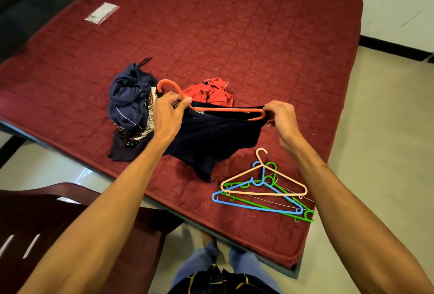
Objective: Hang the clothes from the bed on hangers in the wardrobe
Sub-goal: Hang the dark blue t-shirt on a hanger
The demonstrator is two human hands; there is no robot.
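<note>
- The left hand (169, 108) is curled around the neck of an orange plastic hanger (225, 110), just below its hook, with the thumb pressed on top.
- The right hand (280, 115) pinches the edge of a dark navy garment (211, 134) at the hanger's far end, fingers bent around the cloth.
- The hanger is held level above the bed. The navy garment hangs from it, and its lower folds trail down towards the mattress.
- A small pale label (199, 112) shows inside the garment near the left hand. Its writing is too small to read.
- Behind the left hand is a heap of clothes on the bed: a crumpled blue garment (126, 99) with thin white piping lies over a patterned cloth (150, 117).
- A red garment (211, 93) lies bunched just behind the hanger and is partly hidden by it.
- Near the right forearm, by the edge of the bed, is a tangle of loose hangers (263, 193) in peach, blue and green.
- The bed has a dark red quilted mattress (234, 35). Far back on it lies a clear plastic packet (102, 13), with no print that can be read.
- A dark wooden chair (47, 223) stands at the lower left, partly under the left forearm.
- A pale tiled floor (387, 129) surrounds the bed.
</note>
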